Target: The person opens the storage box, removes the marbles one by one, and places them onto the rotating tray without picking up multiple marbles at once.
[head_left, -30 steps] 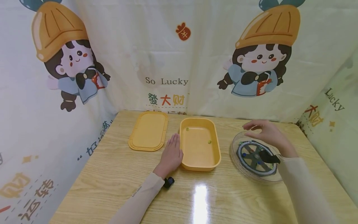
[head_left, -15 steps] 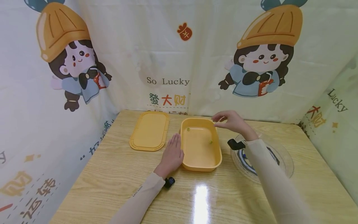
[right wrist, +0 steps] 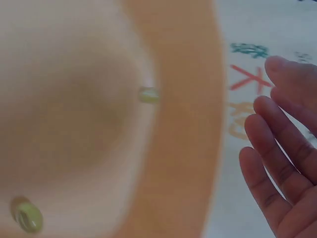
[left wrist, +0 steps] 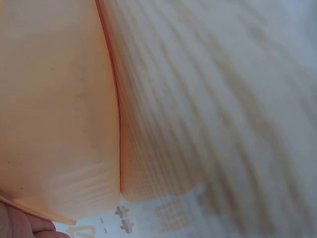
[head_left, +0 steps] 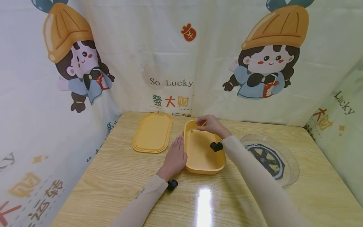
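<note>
My left hand [head_left: 175, 156] lies with straight fingers along the left side of the orange box [head_left: 204, 171]. In the left wrist view its fingertips [left wrist: 42, 225] show by the box wall [left wrist: 59, 109]. Over the far part of the box is my right hand [head_left: 211, 125], thumb and fingers brought close together; I cannot tell whether something small sits between them. Inside the box, one small green bead [head_left: 192, 131] lies near the far left corner. The right wrist view shows this kind of bead [right wrist: 148, 94] and a second, ring-like one [right wrist: 28, 218], beside the right hand [right wrist: 285, 163].
An orange lid [head_left: 153, 132] lies flat left of the box. To the right stands a clear round dish [head_left: 292, 164] with a dark spoked wheel shape [head_left: 269, 159] and small coloured bits, partly behind my right sleeve [head_left: 255, 170]. A printed curtain [head_left: 170, 56] hangs behind the wooden table [head_left: 113, 176].
My right hand has moved left from above the clear dish, past the box's right rim, to over the box. The left hand has stayed at the box's left side.
</note>
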The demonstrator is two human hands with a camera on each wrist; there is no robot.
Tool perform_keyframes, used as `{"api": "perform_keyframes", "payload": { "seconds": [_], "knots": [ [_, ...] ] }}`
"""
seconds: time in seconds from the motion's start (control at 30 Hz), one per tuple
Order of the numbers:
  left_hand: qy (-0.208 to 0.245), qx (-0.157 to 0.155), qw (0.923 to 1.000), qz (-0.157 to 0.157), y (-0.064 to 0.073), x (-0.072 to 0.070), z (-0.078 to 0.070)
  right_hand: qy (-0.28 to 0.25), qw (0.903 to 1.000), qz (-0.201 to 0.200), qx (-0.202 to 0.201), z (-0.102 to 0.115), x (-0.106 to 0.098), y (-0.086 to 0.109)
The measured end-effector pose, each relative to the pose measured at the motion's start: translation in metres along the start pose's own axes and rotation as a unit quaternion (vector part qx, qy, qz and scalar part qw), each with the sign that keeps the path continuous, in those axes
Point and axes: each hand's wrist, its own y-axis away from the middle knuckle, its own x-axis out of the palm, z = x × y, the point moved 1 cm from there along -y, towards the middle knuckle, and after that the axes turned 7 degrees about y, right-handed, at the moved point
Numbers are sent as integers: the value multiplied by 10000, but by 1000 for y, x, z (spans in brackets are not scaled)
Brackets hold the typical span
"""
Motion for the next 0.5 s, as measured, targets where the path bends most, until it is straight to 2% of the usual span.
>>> {"api": "perform_keyframes", "payload": {
  "seconds": [0.2,0.3,0.5],
  "knots": [
    [-49,-15,10000,49,-1,0,1,115,9999,14,-87,-10,20,-18],
    [24,23,10000,24,0,-1,0,85,10000,-10,28,-17,29,-24],
    [238,256,9991,-247,3,-2,-1,275,9994,68,190,-27,46,-30]
  ]
}}
